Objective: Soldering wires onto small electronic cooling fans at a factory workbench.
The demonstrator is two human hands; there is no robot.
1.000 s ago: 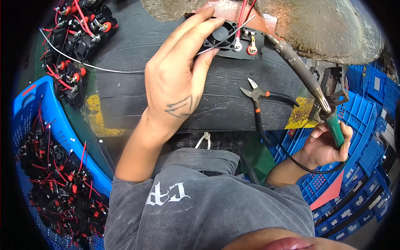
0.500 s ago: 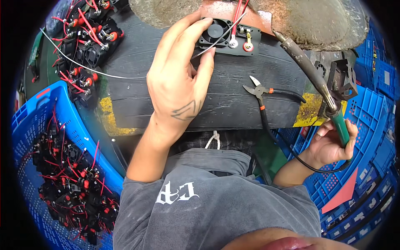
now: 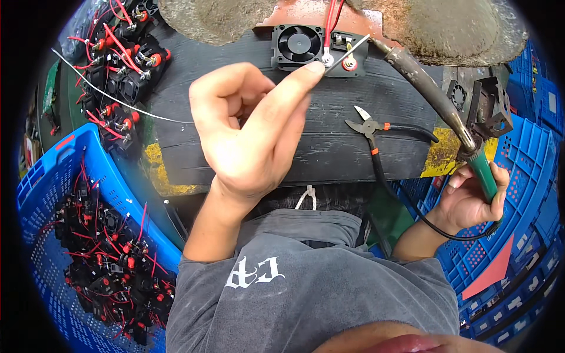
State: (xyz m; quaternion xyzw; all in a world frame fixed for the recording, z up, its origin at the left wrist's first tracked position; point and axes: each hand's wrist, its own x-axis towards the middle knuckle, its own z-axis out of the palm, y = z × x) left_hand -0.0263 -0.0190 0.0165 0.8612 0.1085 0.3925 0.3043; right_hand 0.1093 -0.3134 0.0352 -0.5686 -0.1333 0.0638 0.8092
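Observation:
Between the thumb and fingers of my left hand (image 3: 253, 123) is a length of solder wire (image 3: 348, 54). Its tip points up and right, close to the soldering iron's tip; I cannot tell whether they touch. The wire's tail trails off to the far left. My right hand (image 3: 471, 197) grips the green handle of a soldering iron (image 3: 435, 97), which slants up and left. Just beyond my left fingertips lies a small black panel (image 3: 360, 69) with a fan (image 3: 298, 43), two red wires (image 3: 329, 26) and metal terminals, one ringed in red.
Orange-and-black cutting pliers (image 3: 369, 126) lie on the black bench top (image 3: 247, 167). Similar wired fan panels (image 3: 126, 76) are heaped at the left, and more fill a blue crate (image 3: 109, 156). A dark metal bracket (image 3: 493, 109) stands at the right. Crusted grey lumps (image 3: 435, 29) line the back.
My left hand has come off the fan and drawn back toward me, its fingers curling. The solder wire's tip has swung right, toward the iron's tip. My right hand has barely moved.

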